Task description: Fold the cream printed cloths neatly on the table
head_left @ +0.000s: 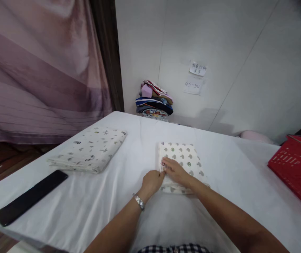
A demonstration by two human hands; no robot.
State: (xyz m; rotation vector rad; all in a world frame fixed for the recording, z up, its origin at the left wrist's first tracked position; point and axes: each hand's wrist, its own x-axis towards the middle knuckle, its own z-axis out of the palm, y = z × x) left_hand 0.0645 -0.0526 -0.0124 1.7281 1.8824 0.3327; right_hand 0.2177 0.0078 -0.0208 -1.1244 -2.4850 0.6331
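A folded white cloth with a grey mushroom print (182,156) lies in front of me on the table. My right hand (176,171) rests flat across its left front part, fingers stretched out. Curled at the near left edge of this cloth is my left hand (152,182), its fingers closed on the edge and partly hidden. The left wrist wears a silver bracelet (139,201). Farther left lies another folded white cloth with small dark prints (95,149), apart from both hands.
The table has a white cover (108,200). A long black flat object (31,196) lies at its left front, and a red plastic basket (295,165) is at the right. Folded clothes (154,102) are stacked beyond the far edge, by a wall with paper notes (192,86). A curtain (39,70) hangs left.
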